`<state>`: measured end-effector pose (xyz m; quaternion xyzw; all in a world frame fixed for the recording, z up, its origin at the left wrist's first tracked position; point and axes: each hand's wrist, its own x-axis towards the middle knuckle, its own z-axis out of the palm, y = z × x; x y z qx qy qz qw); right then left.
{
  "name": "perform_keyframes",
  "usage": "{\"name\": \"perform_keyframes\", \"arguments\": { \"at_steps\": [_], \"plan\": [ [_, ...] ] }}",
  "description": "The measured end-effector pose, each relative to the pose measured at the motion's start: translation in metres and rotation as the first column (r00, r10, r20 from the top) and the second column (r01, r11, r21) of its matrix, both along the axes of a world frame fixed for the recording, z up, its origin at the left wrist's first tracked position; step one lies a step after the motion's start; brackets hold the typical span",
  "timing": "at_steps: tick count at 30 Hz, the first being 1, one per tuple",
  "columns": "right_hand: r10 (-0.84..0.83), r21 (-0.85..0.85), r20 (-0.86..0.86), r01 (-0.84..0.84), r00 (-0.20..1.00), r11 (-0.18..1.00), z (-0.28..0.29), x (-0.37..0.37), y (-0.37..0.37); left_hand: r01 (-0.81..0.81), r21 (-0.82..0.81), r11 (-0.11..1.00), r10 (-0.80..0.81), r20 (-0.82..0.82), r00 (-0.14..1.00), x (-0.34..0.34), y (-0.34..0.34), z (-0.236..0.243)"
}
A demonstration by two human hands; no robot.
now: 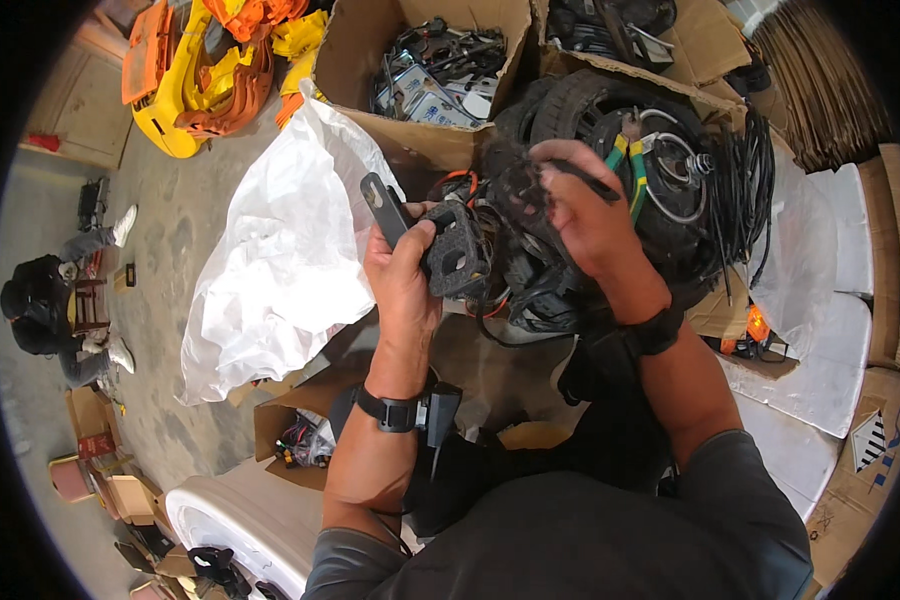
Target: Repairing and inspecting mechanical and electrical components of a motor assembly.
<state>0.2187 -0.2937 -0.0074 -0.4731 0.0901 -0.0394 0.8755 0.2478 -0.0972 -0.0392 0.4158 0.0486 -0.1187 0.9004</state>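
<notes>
My left hand (402, 262) is closed round a black pedal (458, 250) with openings in its body. A flat dark crank arm (385, 208) with a hole near its end stands up beside the thumb, in the same grip. To the right, my right hand (585, 215) is raised with bent fingers round a second black pedal-like part (515, 185), smeared by motion. A dark bar (584, 180) sticks out between those fingers. Under both hands lies a pile of black tyres (580, 110) and cables (740, 190).
Cardboard boxes of small parts (410, 138) stand at the far side. White plastic sheeting (280, 250) lies left of my hands. Yellow and orange plastic shells (175, 100) sit far left. A person (45, 305) sits at the left edge. White foam blocks (810, 370) are on the right.
</notes>
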Motion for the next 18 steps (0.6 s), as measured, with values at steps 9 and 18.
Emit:
{"name": "perform_keyframes", "arguments": {
  "at_steps": [9, 18],
  "plan": [
    [0.231, -0.775, 0.305, 0.1, 0.924, 0.624, 0.011, -0.016, 0.031, -0.136, 0.064, 0.989, 0.138, -0.028, 0.99, 0.001, -0.01, -0.005],
    [0.214, -0.704, 0.189, -0.02, 0.959, 0.71, 0.009, -0.015, 0.02, -0.064, 0.083, 0.994, 0.074, -0.13, 0.989, -0.001, -0.014, -0.009]
  ]
}}
